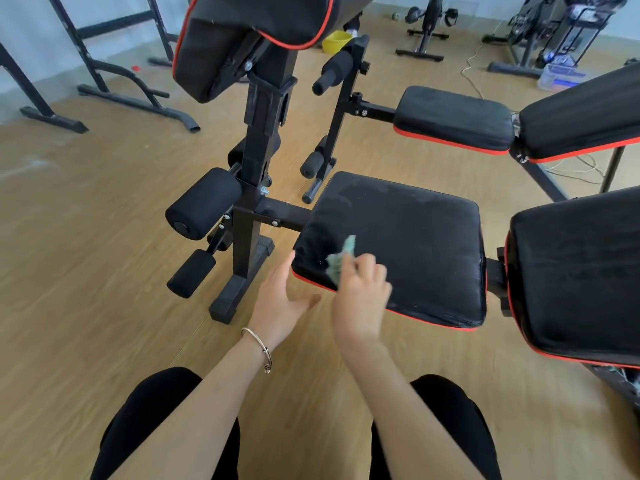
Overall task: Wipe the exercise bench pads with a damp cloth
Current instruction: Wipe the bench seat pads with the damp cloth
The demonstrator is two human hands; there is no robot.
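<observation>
Right hand (360,299), cloth (341,258) over streaked pad (415,244)

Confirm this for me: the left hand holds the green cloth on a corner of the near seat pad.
Wrong hand. The head view shows the right hand holding the green cloth on a corner of the near seat pad. The left hand, with the bracelet at its wrist, is open beside the pad and holds nothing.

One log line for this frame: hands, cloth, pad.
step: wiping seat pad | right hand: grips green cloth on pad's near corner | left hand: open, empty, beside that corner
</observation>
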